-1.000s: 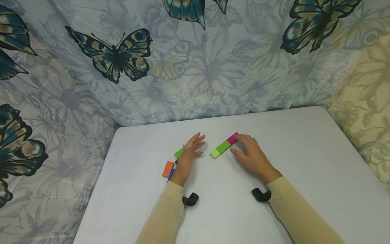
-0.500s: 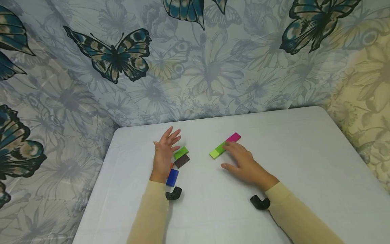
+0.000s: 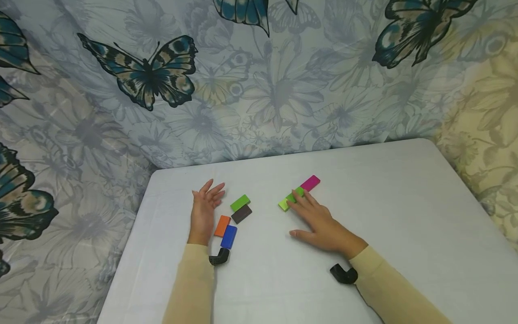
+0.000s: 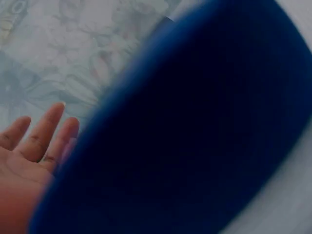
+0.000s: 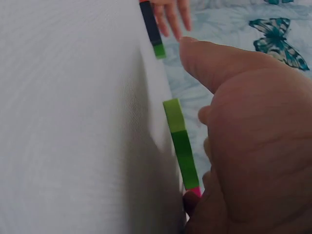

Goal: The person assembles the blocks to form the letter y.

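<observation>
A row of a yellow-green block [image 3: 283,205], a green block [image 3: 298,191] and a magenta block [image 3: 310,182] lies slanted on the white table. Over it is my right hand [image 3: 321,227], fingers spread, fingertips overlapping the green and yellow-green blocks in the head view. My left hand [image 3: 202,216] is held palm-inward with loose fingers, holding nothing, left of another group: a green block [image 3: 240,202], a dark brown block [image 3: 241,213], an orange block [image 3: 222,225] and a blue block [image 3: 229,236]. A large blue shape [image 4: 170,126] close to the lens hides much of the left wrist view.
Black wrist cameras [image 3: 343,273] sit at both sleeve cuffs. The white table [image 3: 364,180] ends at a cloth [image 3: 279,90] printed with butterflies and flowers behind it and at the sides.
My left hand has moved left off the left-hand blocks, uncovering them. My right hand has slid from the magenta block down along the row toward the yellow-green end.
</observation>
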A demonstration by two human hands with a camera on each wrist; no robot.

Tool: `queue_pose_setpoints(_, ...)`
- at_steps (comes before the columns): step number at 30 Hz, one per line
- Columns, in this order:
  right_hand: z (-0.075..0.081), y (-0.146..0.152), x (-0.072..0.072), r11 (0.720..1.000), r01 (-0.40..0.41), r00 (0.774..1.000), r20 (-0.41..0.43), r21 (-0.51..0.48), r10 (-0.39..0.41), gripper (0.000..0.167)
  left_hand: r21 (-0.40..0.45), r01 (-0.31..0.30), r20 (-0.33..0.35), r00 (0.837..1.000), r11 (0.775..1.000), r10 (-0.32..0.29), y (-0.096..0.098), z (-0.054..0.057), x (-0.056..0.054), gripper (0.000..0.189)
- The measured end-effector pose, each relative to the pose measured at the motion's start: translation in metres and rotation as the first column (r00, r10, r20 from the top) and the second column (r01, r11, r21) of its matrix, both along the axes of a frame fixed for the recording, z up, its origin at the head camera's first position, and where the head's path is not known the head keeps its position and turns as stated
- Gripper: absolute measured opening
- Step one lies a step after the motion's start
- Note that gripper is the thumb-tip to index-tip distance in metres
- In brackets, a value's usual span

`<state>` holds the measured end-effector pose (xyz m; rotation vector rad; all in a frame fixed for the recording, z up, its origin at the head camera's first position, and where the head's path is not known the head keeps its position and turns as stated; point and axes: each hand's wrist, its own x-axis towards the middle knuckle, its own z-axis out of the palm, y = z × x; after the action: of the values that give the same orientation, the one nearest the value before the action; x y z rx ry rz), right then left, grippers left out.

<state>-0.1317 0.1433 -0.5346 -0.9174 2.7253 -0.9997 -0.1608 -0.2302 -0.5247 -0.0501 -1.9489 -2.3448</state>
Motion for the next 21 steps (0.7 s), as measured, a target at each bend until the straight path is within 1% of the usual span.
queue_pose_setpoints(1,0.000,0.000,0.000,1.000,-0.005,1.000,-0.011,0.006,0.005,0.083,0.002,0.002,0.003,1.000,1.000,-0.002,0.000,-0.004,-0.001,0.086)
queue_pose_setpoints(3,-0.001,0.001,0.000,1.000,-0.014,0.999,-0.029,0.018,0.015,0.082,-0.027,0.014,-0.008,1.000,1.000,-0.014,0.000,-0.008,-0.001,0.075)
queue_pose_setpoints(5,-0.001,0.001,0.000,0.999,-0.020,0.999,-0.041,0.032,0.021,0.083,-0.096,0.020,-0.028,0.999,0.995,-0.023,0.000,-0.010,-0.002,0.064)
queue_pose_setpoints(7,0.000,0.001,0.001,0.999,-0.023,0.999,-0.042,0.042,0.025,0.084,-0.160,0.019,-0.043,0.999,0.987,-0.026,0.000,-0.012,-0.001,0.057)
queue_pose_setpoints(9,0.001,0.001,0.001,0.998,-0.027,0.999,-0.034,0.050,0.029,0.085,-0.211,0.012,-0.041,0.999,0.977,-0.021,0.000,-0.012,-0.001,0.055)
queue_pose_setpoints(11,0.002,0.001,0.001,0.998,-0.027,0.999,-0.029,0.057,0.029,0.085,-0.236,0.017,-0.028,0.999,0.972,-0.024,-0.001,-0.013,-0.001,0.055)
queue_pose_setpoints(13,0.002,0.000,0.001,0.998,-0.026,0.999,-0.023,0.061,0.027,0.086,-0.238,0.037,-0.004,0.999,0.971,-0.039,-0.002,-0.014,-0.001,0.057)
queue_pose_setpoints(16,0.002,-0.001,0.001,0.997,-0.023,0.999,-0.020,0.067,0.025,0.086,-0.276,0.071,0.025,0.997,0.959,-0.066,-0.002,-0.015,-0.002,0.061)
queue_pose_setpoints(18,0.002,-0.001,0.001,0.997,-0.022,1.000,-0.018,0.069,0.024,0.087,-0.330,0.088,0.040,0.996,0.940,-0.080,-0.003,-0.017,-0.003,0.066)
queue_pose_setpoints(21,0.000,-0.002,0.001,0.997,-0.021,1.000,-0.016,0.069,0.022,0.087,-0.445,0.103,0.050,0.995,0.890,-0.091,-0.003,-0.019,-0.004,0.071)
